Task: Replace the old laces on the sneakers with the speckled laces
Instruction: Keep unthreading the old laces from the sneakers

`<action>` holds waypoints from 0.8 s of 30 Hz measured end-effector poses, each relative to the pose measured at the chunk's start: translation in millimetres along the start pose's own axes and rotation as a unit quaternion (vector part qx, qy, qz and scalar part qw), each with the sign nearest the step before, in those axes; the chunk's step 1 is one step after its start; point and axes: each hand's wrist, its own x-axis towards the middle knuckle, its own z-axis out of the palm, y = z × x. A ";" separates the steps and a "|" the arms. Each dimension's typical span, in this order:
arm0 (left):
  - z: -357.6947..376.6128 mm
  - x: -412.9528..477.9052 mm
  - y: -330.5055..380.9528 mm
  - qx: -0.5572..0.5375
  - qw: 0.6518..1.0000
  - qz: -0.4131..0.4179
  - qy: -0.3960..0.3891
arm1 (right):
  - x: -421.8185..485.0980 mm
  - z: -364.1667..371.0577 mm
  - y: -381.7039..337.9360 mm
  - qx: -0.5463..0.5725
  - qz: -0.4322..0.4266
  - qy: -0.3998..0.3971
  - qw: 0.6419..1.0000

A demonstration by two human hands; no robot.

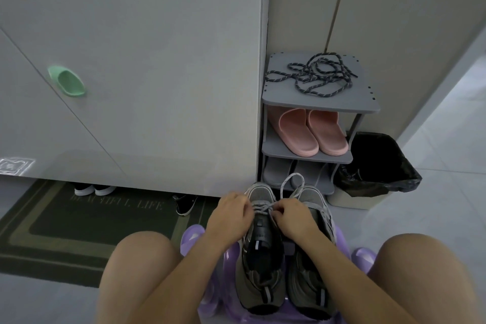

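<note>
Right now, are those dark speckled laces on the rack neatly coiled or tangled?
Tangled: the speckled laces sprawl in overlapping loops across the top of the grey shoe rack.

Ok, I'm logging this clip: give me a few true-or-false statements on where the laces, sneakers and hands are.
1. The speckled laces lie on the shoe rack's top shelf. True.
2. Both the left hand and the right hand hold the old laces of one of the sneakers. True.
3. The sneakers are on the person's feet. False: they stand on a purple stool.
4. The pink slippers sit on the rack's bottom shelf. False: they are on the middle shelf.
</note>
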 end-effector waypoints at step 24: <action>-3.6 -7.0 7.8 -0.110 0.994 -0.013 -0.010 | 6.9 -0.7 -2.0 -0.018 -0.008 0.025 0.999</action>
